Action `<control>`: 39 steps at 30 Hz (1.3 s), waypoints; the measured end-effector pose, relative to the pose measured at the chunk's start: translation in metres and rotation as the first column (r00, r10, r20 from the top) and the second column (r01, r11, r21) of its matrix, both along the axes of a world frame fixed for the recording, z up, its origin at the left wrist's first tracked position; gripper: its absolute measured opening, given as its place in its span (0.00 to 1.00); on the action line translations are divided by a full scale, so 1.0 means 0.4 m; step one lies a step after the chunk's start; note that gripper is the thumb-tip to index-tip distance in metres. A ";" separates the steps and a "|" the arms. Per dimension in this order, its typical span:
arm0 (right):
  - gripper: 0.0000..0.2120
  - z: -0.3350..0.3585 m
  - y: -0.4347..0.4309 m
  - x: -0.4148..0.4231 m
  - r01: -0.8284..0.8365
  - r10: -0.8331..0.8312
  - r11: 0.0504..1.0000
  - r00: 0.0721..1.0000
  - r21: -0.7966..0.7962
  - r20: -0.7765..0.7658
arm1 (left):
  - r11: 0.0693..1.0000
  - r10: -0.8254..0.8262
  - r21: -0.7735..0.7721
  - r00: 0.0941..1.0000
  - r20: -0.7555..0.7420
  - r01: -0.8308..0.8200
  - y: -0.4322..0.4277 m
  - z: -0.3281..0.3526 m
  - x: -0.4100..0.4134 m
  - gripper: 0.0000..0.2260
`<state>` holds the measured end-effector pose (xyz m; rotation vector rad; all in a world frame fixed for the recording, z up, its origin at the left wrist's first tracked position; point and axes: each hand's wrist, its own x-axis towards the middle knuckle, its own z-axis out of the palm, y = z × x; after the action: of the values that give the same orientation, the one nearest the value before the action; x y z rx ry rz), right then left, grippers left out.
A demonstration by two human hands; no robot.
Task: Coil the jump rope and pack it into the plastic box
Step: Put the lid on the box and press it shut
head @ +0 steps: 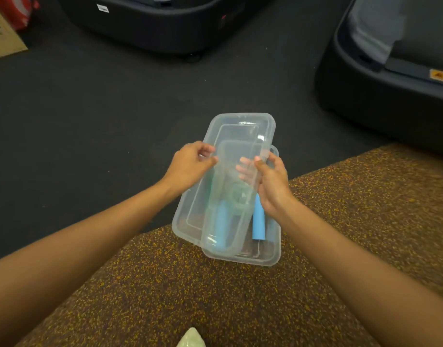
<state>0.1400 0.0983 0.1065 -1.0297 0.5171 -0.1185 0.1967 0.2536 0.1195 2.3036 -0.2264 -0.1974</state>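
**Lid held over packed box, both hands on it**

Surface: I see a brown cushion with yellow flecks [165, 284], its edge running diagonally through the frame. Dark grey carpet [90, 108] beyond it. Two dark moulded machine bases on the floor, one at top centre [152, 26], one at right [390, 78] with an orange warning sticker. Cardboard box [2, 36] and a red-and-white bag [22, 8] in the top-left corner.

Hands: left hand [190, 169] pinches the left long edge of the clear plastic lid [230, 146], thumb on top, fingers curled narrow. Right hand [270, 186] grips the lid's right long edge, thumb over the rim, fingers under and visible through the plastic. Lid is tilted, skewed relative to the clear plastic box [270, 256] below, not seated.

Task item: box sits at the cushion's edge. Jump rope is inside; one blue handle [258, 221] shows plainly at right, a second blue handle [221, 221] shows through the lid at left. Greenish cord [236, 196] between them looks bundled.

Hard to make out: cord layout is blurred by two layers of plastic, can't tell how neatly it's coiled. Can't tell whether the lid touches the box rim. Pale green object [191, 339] cut off at bottom edge, unidentifiable.
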 end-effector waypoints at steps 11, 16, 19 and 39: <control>0.13 -0.059 -0.099 -0.017 -0.009 0.004 0.999 0.994 -0.050 -0.112 | 0.978 0.055 -0.148 0.860 -0.508 -0.150 0.009 -0.057 0.008 0.11; 0.14 -0.086 -0.106 -0.015 -0.022 -0.067 0.893 0.981 -0.450 -0.182 | 0.972 0.118 -0.126 0.880 -0.461 -0.197 -0.015 -0.071 -0.004 0.08; 0.13 -0.108 -0.111 -0.002 -0.088 -0.087 0.752 0.969 -0.654 -0.230 | 0.980 0.157 -0.060 0.923 -0.352 -0.190 -0.033 -0.077 -0.012 0.06; 0.12 -0.150 -0.128 0.028 -0.348 -0.090 0.483 0.893 -0.804 -0.441 | 0.989 0.135 0.102 0.944 -0.302 -0.109 -0.044 -0.109 0.005 0.05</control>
<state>0.1512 0.0473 0.0465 -2.1645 0.8086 0.0036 0.1986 0.2359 0.0758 2.3218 0.0864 -0.5059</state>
